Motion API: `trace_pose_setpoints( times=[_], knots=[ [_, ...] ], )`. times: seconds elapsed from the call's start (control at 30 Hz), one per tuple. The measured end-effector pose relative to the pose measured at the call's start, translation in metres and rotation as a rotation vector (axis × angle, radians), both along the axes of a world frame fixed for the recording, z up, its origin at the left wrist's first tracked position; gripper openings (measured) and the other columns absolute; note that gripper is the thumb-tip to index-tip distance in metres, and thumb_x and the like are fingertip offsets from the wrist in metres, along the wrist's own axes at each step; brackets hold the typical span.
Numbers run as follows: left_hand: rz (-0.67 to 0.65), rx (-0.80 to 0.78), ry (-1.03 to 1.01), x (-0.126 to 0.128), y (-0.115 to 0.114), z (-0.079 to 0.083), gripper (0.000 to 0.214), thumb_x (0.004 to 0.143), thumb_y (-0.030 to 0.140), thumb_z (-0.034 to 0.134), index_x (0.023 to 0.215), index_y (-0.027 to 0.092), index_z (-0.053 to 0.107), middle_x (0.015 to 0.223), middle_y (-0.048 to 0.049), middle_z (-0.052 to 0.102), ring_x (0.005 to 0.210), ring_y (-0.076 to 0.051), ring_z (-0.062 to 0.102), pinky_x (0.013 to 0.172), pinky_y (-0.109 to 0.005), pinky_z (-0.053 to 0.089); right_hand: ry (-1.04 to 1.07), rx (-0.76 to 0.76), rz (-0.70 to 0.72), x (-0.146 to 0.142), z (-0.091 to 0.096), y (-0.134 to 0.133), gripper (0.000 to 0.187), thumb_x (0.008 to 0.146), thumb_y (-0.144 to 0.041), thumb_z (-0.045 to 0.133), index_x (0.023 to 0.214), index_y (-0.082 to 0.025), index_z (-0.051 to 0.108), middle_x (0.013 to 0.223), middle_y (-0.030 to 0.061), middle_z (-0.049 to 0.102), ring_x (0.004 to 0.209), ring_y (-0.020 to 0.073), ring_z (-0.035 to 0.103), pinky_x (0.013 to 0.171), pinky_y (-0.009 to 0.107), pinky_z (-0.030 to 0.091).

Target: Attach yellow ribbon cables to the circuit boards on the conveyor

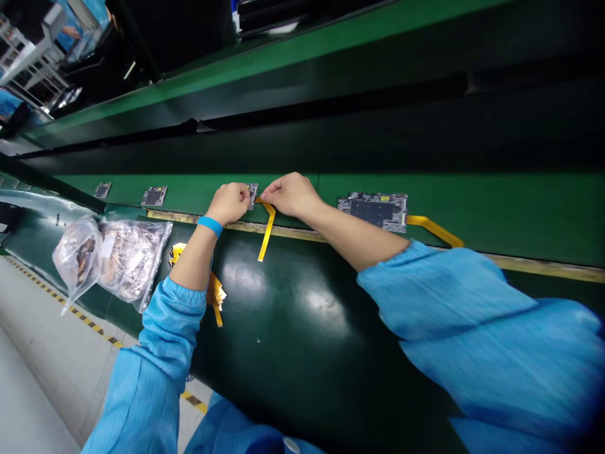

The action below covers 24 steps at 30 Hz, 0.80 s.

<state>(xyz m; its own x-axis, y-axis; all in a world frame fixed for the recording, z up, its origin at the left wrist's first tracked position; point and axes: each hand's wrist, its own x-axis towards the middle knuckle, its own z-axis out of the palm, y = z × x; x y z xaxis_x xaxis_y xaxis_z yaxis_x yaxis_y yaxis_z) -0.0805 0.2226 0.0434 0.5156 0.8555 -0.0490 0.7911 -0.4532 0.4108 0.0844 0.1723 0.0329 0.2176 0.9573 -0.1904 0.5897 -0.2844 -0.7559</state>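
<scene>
My left hand (pixel 230 203), with a blue band at its wrist, is closed at the left edge of a small circuit board (pixel 254 191). Most of that board is hidden behind the fingers. My right hand (pixel 292 194) pinches the upper end of a yellow flat flex cable (pixel 268 232) at the board's right side. The cable's bent tail hangs over the bench's strip edge. Whether its end sits in the board's connector cannot be made out. Under my left forearm lies a pile of similar flex cables (pixel 216 293), partly covered.
On the green belt to the right rests a larger-looking circuit board (pixel 373 210) with a flex cable (pixel 435 230) attached. Two more boards (pixel 154 196) (pixel 103 190) lie leftward. Clear plastic bags (pixel 130 258) stand on the green bench (pixel 293 328). A raised green shelf (pixel 283 69) runs behind.
</scene>
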Motion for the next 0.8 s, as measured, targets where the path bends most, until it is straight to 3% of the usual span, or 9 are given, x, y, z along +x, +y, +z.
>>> trace_pose_setpoints(
  times=[0.47, 0.8],
  knots=[
    [-0.151, 0.026, -0.115, -0.001, -0.009, -0.01, 0.015, 0.082, 0.004, 0.063, 0.082, 0.016, 0.071, 0.077, -0.0037, 0.063, 0.077, -0.022, 0.058, 0.08, -0.035, 0.048, -0.03, 0.018, 0.029, 0.013, -0.003, -0.008, 0.008, 0.085, -0.014, 0.075, 0.083, -0.017, 0.081, 0.078, 0.0037, 0.075, 0.079, 0.0208, 0.071, 0.075, 0.03, 0.053],
    [-0.336, 0.064, -0.201, -0.012, -0.028, -0.014, 0.018, 0.091, 0.01, 0.063, 0.105, 0.014, 0.075, 0.12, -0.0134, 0.069, 0.114, -0.027, 0.064, 0.105, -0.043, 0.052, -0.093, -0.051, 0.037, 0.019, 0.008, -0.009, 0.007, 0.088, -0.015, 0.077, 0.086, -0.017, 0.082, 0.082, 0.0048, 0.076, 0.085, 0.0223, 0.072, 0.077, 0.031, 0.052]
  ],
)
